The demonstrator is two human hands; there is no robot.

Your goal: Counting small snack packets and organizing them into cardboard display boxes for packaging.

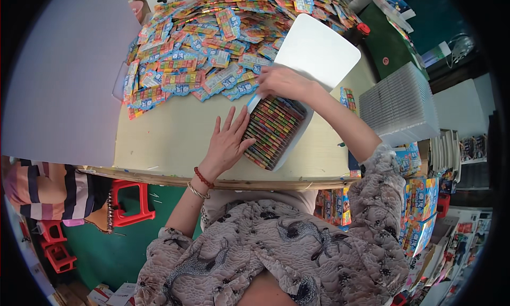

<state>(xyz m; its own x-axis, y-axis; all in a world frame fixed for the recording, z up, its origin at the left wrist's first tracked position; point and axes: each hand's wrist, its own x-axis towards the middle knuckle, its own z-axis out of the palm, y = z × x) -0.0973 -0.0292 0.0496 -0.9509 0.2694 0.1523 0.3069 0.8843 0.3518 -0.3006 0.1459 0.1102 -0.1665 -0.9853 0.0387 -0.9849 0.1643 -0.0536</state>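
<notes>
A white plastic box (286,156) sits tilted on the table in front of me, filled with tight rows of small colourful packs (273,128). Its white lid (319,48) lies folded back at the far side, over part of the heap of packs. My left hand (226,144) is open, fingers spread, against the box's left side with the thumb at the packs. At the box's far left corner, my right hand (284,84) has its fingers curled and closed. A pale strip with a blue edge (254,103) shows below those fingers; what they grip is hidden.
A large heap of colourful blister packs (202,56) covers the table's far side. At right stand a stack of clear plastic boxes (398,101) and a red-capped bottle (361,32). Red stools (130,202) and another person's striped garment (53,194) are at left.
</notes>
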